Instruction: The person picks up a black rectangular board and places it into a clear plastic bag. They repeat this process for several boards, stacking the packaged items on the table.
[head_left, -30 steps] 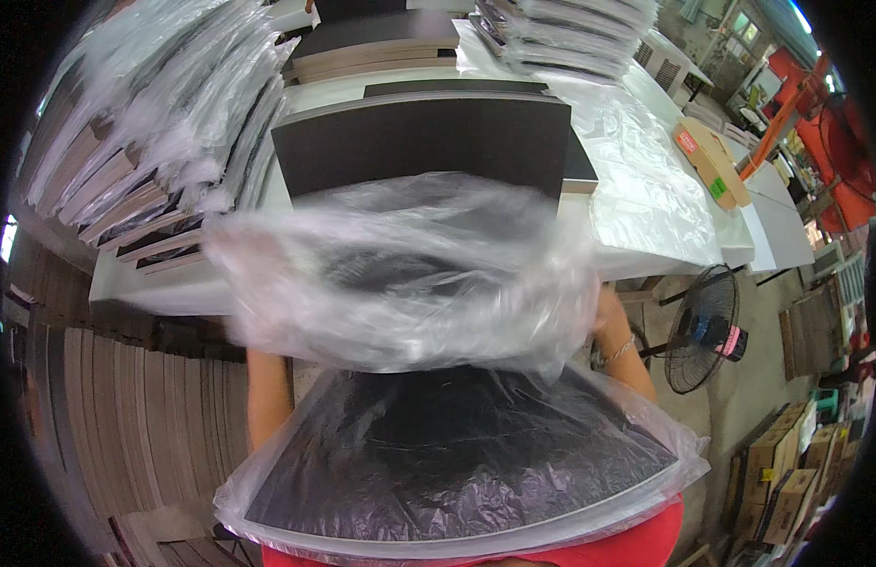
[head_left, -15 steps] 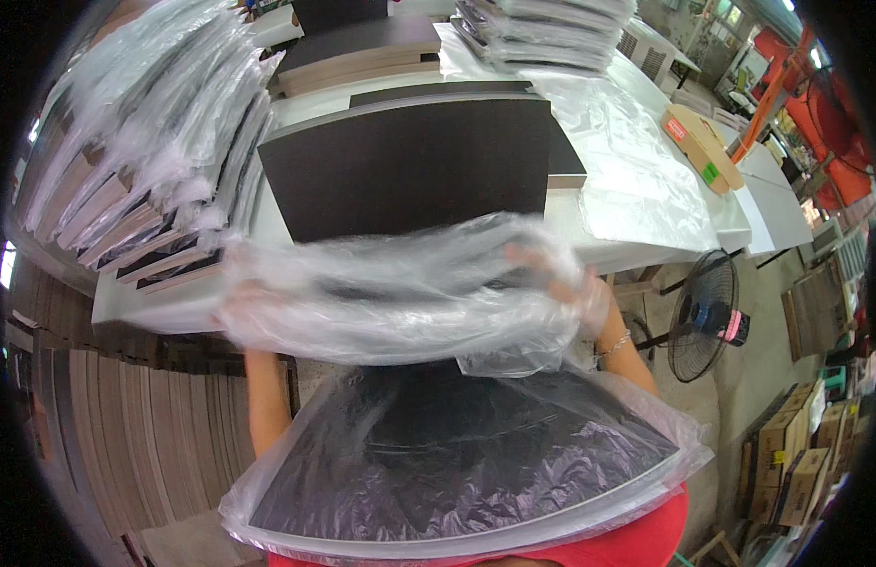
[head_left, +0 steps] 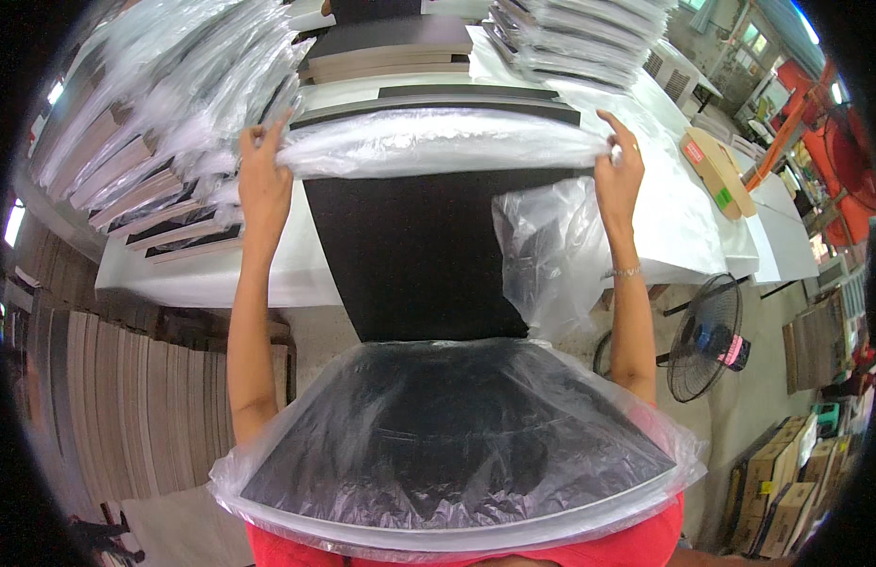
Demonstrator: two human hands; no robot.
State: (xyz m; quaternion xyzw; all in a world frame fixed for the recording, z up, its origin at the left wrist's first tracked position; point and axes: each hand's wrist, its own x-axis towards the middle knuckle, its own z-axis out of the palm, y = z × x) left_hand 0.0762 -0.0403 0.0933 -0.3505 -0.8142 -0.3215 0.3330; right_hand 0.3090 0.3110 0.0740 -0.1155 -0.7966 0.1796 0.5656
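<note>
A bunched band of clear plastic bag stretches between my two hands, across the far part of a black board. My left hand pinches its left end, and my right hand grips its right end with the index finger raised. A loose flap of plastic hangs over the board's right side. Closer to my body, a dark board covered in clear plastic widens toward me. Whether this and the bare black part are one board, I cannot tell.
Plastic-wrapped boards are stacked at left and far right on a white-covered table. Bare dark boards lie at the back. A cardboard box, a fan, cartons and upright boards stand around.
Both hands have moved away from my body and come out from the plastic. The bunched bag has shifted to the far side with them, uncovering the black surface below.
</note>
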